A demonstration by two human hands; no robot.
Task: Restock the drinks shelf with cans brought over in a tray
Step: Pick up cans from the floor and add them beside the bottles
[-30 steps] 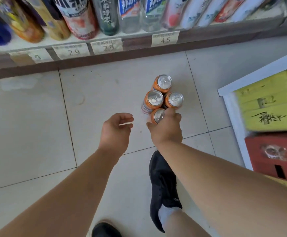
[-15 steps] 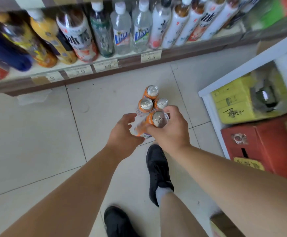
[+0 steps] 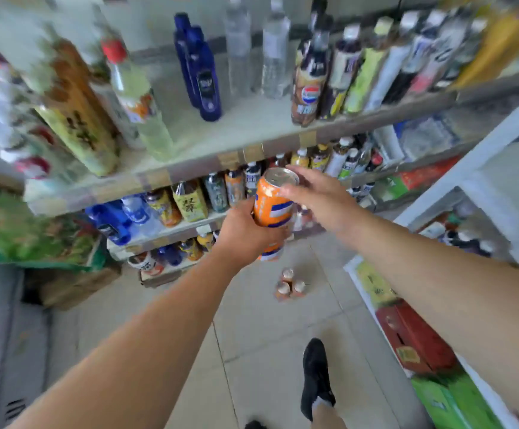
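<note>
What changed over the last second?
The right hand lifted one orange can off the floor and passed it to the left hand, which now grips it; the right hand only touches its top. The other three cans stayed on the floor.

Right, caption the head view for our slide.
Left hand grips an orange can, right hand at its top, before stocked drink shelves; three more cans wait on the floor.
</note>
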